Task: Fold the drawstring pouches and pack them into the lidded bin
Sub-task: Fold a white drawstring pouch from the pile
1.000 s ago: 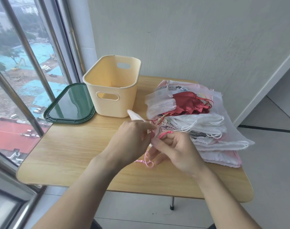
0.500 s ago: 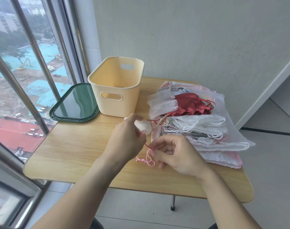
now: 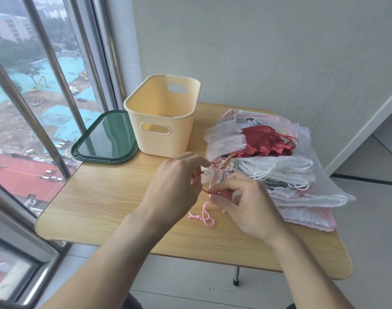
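My right hand (image 3: pixel 249 205) pinches a red cord (image 3: pixel 209 192), pink cord (image 3: pixel 205 216) dangling below; my left hand (image 3: pixel 177 178) grips the small rolled pouch (image 3: pixel 207 175) (axis unclear). Beyond: pouch pile (image 3: pixel 270 161), open bin (image 3: pixel 162 114), no legible writing.

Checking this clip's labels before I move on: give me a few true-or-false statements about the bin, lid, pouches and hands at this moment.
1. The green lid sits on the yellow bin. False: it lies on the table, left of the bin, which stands open.
2. The left hand holds a small folded white pouch. True.
3. The right hand lies flat on the table. False: its fingers pinch a red cord.
4. The pouch pile lies right of the bin. True.
5. A pink cord lies inside the bin. False: it lies on the table between the hands.
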### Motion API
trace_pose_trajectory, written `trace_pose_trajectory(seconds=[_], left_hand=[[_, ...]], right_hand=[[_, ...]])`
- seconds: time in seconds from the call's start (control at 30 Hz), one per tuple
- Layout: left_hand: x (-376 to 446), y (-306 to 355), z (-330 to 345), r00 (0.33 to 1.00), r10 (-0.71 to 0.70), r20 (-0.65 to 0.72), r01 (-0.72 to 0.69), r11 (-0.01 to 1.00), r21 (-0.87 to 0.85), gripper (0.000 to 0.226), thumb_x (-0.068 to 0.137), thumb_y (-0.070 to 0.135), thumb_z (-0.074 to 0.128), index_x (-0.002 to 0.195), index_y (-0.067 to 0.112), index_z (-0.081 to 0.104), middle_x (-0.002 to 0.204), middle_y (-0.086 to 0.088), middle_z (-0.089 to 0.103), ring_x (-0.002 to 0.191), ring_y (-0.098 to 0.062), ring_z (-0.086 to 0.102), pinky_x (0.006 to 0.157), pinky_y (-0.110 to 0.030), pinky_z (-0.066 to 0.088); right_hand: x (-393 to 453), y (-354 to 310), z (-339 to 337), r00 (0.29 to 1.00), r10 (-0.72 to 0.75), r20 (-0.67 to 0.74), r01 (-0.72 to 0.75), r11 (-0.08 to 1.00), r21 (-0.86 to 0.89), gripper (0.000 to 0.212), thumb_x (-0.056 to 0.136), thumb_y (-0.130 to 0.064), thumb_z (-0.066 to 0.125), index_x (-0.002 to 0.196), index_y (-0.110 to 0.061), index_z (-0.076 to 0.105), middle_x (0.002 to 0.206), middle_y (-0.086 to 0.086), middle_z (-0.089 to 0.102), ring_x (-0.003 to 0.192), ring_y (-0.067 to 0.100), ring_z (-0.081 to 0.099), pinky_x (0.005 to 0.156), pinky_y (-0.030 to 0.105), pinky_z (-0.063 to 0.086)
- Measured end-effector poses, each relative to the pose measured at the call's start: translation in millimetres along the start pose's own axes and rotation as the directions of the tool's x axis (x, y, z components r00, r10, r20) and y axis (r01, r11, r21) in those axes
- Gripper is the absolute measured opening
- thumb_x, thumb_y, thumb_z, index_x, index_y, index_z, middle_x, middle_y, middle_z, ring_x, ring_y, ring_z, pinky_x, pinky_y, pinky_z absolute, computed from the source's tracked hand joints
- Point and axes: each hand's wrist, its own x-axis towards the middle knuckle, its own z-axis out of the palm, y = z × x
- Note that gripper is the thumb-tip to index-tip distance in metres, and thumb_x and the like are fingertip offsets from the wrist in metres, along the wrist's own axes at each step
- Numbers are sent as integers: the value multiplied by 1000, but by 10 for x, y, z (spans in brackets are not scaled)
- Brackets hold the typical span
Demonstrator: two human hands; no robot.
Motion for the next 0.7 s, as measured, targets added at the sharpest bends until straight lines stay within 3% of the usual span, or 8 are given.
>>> trace_pose_trajectory(seconds=[0.1, 0.2, 0.27, 0.37, 0.47, 0.57, 0.7], left_hand=[[9, -12, -10, 997, 77, 1, -77, 997, 10, 34, 80, -4, 68, 104, 19, 76, 80, 13, 65, 69, -7, 60, 67, -33, 54], [0, 21, -50, 978, 157, 140, -138, 981, -137, 38, 81, -5, 68, 110, 20, 75, 80, 11, 70, 73, -6, 66, 71, -24, 55], [-6, 43, -71, 968, 166, 188, -122, 966, -226, 34, 83, -3, 68, 108, 18, 74, 80, 10, 73, 75, -6, 68, 72, -22, 55], [-1, 56, -99, 982, 120, 146, -76, 959, -274, 21, 84, 7, 76, 102, 17, 71, 78, 10, 73, 73, -7, 68, 68, -21, 54], [-11, 66, -109, 995, 70, 73, -47, 961, -273, 25, 80, 5, 80, 98, 18, 66, 74, 10, 72, 71, -7, 66, 66, -16, 51], [-33, 93, -53, 989, 148, 26, -139, 968, -210, 23, 80, 0, 77, 96, 15, 70, 75, 10, 70, 72, -7, 64, 67, -21, 52], [-52, 97, 2, 976, 207, -63, -214, 967, -140, 24, 80, 2, 78, 101, 13, 74, 80, 8, 69, 73, -5, 61, 69, -21, 50]], right_hand=[[8, -31, 3, 990, -106, -91, 109, 993, 34, 7, 85, -20, 80, 89, -24, 78, 93, -7, 59, 85, 15, 62, 72, 23, 51], [5, -78, 3, 954, -228, -194, 230, 973, -10, 9, 85, -27, 76, 86, -18, 73, 105, -3, 59, 107, 15, 60, 90, 17, 45], [1, -79, 11, 949, -248, -193, 265, 962, 64, 14, 88, -27, 75, 87, -14, 70, 110, -1, 64, 113, 18, 62, 96, 26, 48], [-2, -87, 54, 972, -167, -167, 211, 932, 295, 13, 91, -21, 71, 91, -9, 67, 103, 3, 73, 103, 23, 70, 94, 40, 53], [0, -120, 71, 977, -64, -203, 144, 903, 406, 19, 90, -20, 69, 96, -2, 65, 91, 4, 76, 89, 18, 73, 83, 31, 56], [18, -145, 57, 979, -28, -204, 119, 885, 451, 17, 88, -18, 68, 92, -2, 63, 79, 0, 73, 78, 14, 70, 76, 22, 53], [21, -166, 52, 972, 47, -232, 94, 823, 560, 21, 89, -16, 66, 99, 2, 69, 84, 6, 74, 79, 15, 70, 74, 23, 55]])
